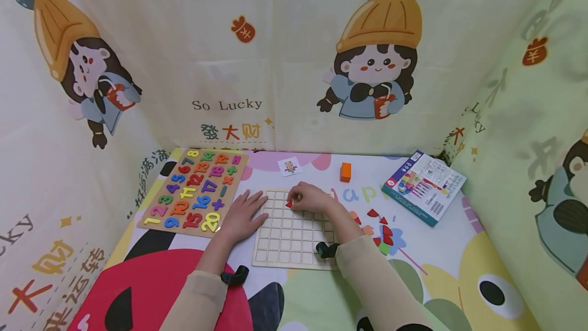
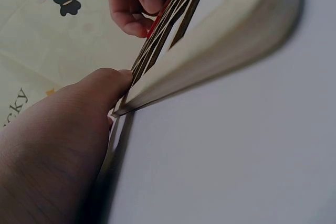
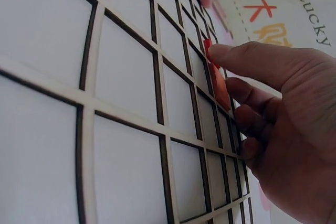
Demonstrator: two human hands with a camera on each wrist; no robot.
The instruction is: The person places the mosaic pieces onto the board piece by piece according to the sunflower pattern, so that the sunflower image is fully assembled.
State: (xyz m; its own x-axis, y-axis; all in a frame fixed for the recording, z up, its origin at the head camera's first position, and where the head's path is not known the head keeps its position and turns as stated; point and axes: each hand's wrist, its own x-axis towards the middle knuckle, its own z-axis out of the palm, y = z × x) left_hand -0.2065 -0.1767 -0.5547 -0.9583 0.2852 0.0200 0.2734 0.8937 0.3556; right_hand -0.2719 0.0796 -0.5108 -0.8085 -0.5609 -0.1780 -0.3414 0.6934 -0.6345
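Note:
A pale wooden grid board (image 1: 294,239) with square cells lies in the middle. My left hand (image 1: 243,216) lies at its left side, fingers spread and straight, and the thumb (image 2: 113,85) touches the board's edge. Above the board's far part, my right hand (image 1: 311,197) pinches a small red triangular piece (image 1: 289,205) at a cell. In the right wrist view the thumb tip rests on this red piece (image 3: 207,50), and an orange piece (image 3: 219,88) sits beside it in the grid. The fingers partly hide both pieces.
A number board (image 1: 193,193) with colourful numerals and signs lies left. Loose red, orange and green pieces (image 1: 387,231) are scattered right of the grid. Behind stand a small picture card (image 1: 290,166), an orange block (image 1: 346,172) and a flat box (image 1: 424,188). Printed cloth walls surround the table.

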